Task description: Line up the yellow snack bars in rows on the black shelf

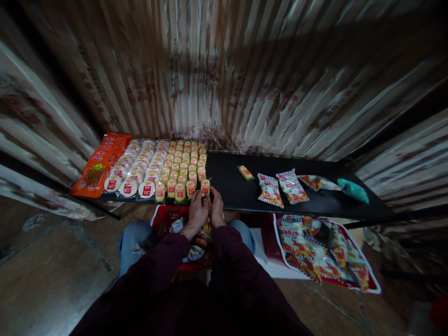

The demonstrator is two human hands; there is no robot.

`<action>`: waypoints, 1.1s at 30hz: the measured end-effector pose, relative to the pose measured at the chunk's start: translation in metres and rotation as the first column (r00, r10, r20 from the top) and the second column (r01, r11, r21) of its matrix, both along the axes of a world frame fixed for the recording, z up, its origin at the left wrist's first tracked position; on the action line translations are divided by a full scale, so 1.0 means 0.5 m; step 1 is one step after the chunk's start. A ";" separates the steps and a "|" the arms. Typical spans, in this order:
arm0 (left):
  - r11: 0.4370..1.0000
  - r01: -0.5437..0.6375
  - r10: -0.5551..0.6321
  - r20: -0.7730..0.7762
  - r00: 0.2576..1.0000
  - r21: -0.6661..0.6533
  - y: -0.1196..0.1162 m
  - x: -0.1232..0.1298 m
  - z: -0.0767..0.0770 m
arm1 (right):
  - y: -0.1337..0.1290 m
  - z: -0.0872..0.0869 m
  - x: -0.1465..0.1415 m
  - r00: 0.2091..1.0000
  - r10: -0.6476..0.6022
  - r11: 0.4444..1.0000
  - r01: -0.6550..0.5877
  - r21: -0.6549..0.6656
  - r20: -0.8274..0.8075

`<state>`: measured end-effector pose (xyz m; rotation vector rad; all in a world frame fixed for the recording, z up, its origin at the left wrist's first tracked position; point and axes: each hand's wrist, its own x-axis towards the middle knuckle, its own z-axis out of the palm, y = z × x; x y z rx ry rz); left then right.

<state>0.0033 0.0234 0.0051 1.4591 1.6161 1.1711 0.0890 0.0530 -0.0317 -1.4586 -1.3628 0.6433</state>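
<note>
Left hand: fingers curled in and narrow, the left hand [198, 211] holds the lower end of one small yellow oblong plastic-wrapped snack with a red label [206, 186].
Right hand: the right hand [216, 205] closes on the same snack from the other side, its fingers bent and almost meeting the left ones—the finer finger placement is too dark to tell.
Held snack: upright at the front edge of the long black shelf [224, 179], at the front right corner of the packed yellow rows [182, 168].
Left of the rows: round white wafers in clear wrappers with red labels [135, 170], then a flat bright orange plastic bag [101, 165] at the shelf's end.
Right on the shelf: a single yellow packet [246, 172] lying tilted, two white-and-red crinkled snack bags [281, 187], another bag on its side [318, 182] and a teal pouch [353, 190].
Below: a red basket with mixed packets [158, 219] under the hands—and a white-rimmed red basket [374, 282] of snack bags to the right.
</note>
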 end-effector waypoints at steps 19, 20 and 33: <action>1.000 0.006 -0.005 0.054 0.999 -0.014 0.043 0.020 -0.013 | 0.069 -0.037 0.003 0.999 0.031 0.998 -0.033 -0.062 -0.038; 1.000 0.014 -0.014 0.060 0.998 -0.001 0.043 0.020 -0.015 | 0.071 -0.040 0.004 0.999 0.037 0.998 -0.039 -0.055 -0.038; 0.994 0.099 -0.098 -0.018 0.995 0.041 0.054 0.022 -0.018 | 0.082 -0.040 0.000 0.997 0.047 0.998 -0.045 -0.033 0.058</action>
